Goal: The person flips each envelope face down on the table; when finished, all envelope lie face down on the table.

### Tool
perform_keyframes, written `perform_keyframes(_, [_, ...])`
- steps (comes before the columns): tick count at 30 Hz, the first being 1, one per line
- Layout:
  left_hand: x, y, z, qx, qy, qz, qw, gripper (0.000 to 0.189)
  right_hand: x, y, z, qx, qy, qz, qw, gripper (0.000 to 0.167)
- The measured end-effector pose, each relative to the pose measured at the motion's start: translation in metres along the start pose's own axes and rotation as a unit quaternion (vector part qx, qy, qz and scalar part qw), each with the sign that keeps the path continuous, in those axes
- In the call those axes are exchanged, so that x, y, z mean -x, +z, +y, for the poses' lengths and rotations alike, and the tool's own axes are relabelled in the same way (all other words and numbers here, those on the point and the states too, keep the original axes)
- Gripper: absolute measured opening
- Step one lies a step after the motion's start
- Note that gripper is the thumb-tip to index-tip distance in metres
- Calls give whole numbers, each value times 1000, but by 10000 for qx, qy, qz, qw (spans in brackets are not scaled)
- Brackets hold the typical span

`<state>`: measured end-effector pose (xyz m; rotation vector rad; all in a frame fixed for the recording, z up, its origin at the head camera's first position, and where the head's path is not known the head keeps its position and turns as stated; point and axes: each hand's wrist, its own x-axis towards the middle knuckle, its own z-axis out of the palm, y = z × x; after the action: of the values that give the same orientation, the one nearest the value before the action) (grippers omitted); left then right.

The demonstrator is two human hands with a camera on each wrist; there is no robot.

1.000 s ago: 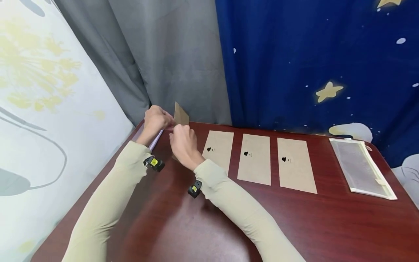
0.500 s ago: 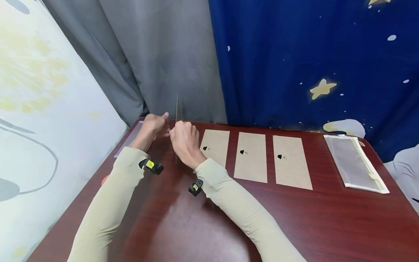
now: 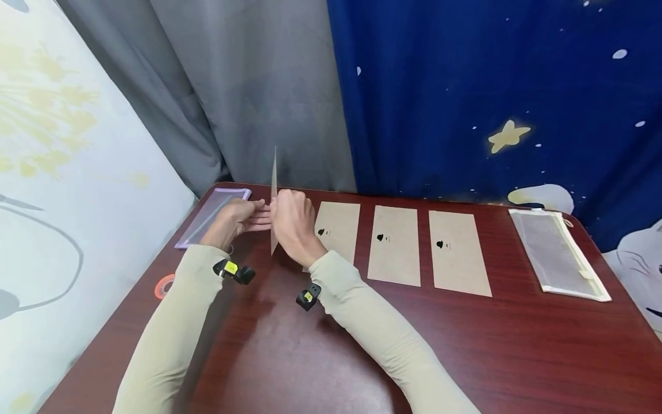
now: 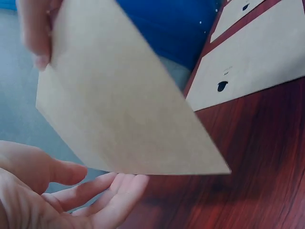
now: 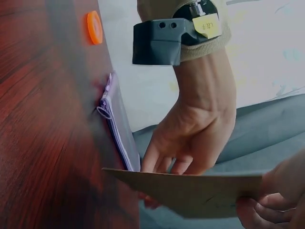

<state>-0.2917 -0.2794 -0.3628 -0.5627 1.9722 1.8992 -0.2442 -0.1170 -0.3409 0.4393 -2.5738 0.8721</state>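
Pinching a brown card (image 4: 109, 105), the right hand (image 3: 293, 218) is holding it upright. The left hand (image 3: 235, 219), fingers extended, is pointing toward it (the contact is unclear).

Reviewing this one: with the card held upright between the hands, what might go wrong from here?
The right hand alone grips the tan card, near one end, so it might swing or slip; the left hand is open by its edge.

The right hand overlaps the nearest laid card in the head view, so lowering it there might nudge that one crooked.
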Motion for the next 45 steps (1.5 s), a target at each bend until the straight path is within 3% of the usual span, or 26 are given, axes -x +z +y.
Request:
perform_keyframes(6, [5, -9, 1, -285, 184, -196, 9992, 27, 1, 5, 11, 46, -17, 33, 10000, 16])
perform_keyframes(11, [8, -14, -1, -590, 368, 192, 9974, 36, 3, 9, 22, -693, 286, -60, 9972, 32])
perform_keyframes(17, [10, -19, -4, -951, 710, 674, 9906, 38, 4, 19, 38, -2034, 976, 237, 9739, 15])
perform_keyframes(20, [9, -22, -8, -1137, 1068, 921, 9835, 36, 5, 27, 47, -2217, 1298, 236, 9661, 25])
perform_keyframes(24, [5, -25, -17, -1771, 1577, 1466, 9604, 26, 9, 41, 56, -2311, 1715, -74, 9577, 34])
perform_keyframes(27, [0, -24, -25, -2372, 1890, 1803, 9357, 20, 11, 50, 60, -2207, 1944, -364, 9551, 37])
perform_keyframes(30, [-5, -23, -31, -3023, 2186, 2020, 9055, 17, 12, 56, 61, -1949, 1967, -487, 9597, 31])
perform_keyframes(32, [-8, -22, -35, -3513, 2329, 2199, 8798, 15, 13, 61, 62, -1776, 1885, -582, 9641, 36])
perform_keyframes(35, [-12, -19, -37, -4018, 2375, 2435, 8502, 14, 13, 66, 62, -1541, 1688, -667, 9713, 49])
perform_keyframes(37, [-14, -18, -38, -4177, 2370, 2501, 8407, 14, 13, 68, 63, -1408, 1542, -737, 9752, 54])
perform_keyframes(45, [-21, -12, -45, -4290, 2369, 2734, 8277, 12, 7, 71, 61, -859, 1130, -941, 9854, 49])
